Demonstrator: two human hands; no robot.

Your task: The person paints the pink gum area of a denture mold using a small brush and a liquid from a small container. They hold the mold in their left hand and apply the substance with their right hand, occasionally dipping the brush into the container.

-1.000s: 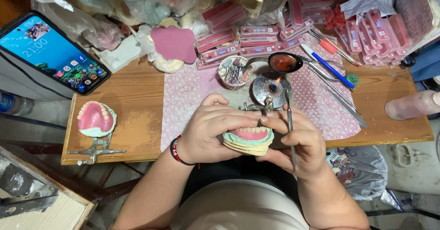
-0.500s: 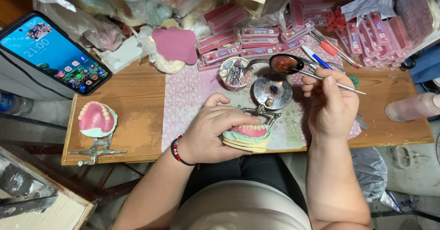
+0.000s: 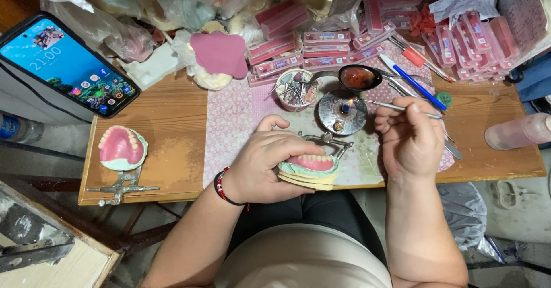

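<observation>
Two hands work at the near edge of a wooden table [image 3: 172, 144]. The right hand [image 3: 412, 141] is closed in a pinch on a thin metal wax instrument [image 3: 402, 108], whose long axis runs nearly level, left to right, with its tip pointing left toward a small spirit lamp [image 3: 342, 112]. That tip sits just right of the tiny flame and apart from it. The left hand [image 3: 265, 164] is curled over a denture model [image 3: 310, 170] with pink wax gums on a pale cast, gripping it from the left side and pressing it down at the table's near edge, where its metal articulator frame [image 3: 327, 140] shows behind the fingers.

From the right hand, the denture model lies down and to the left, near but not touching; the left hand is the nearer one and covers its left half, leaving the right side of the wax open. The lamp stands between instrument and model, just behind the model.

Further out, a cup of small tools [image 3: 294, 89] and a dark spoon [image 3: 359, 77] sit behind the lamp. Pink boxes [image 3: 338, 47] crowd the back edge. A second denture on an articulator [image 3: 121, 150] and a smartphone [image 3: 66, 64] lie well to the left.
</observation>
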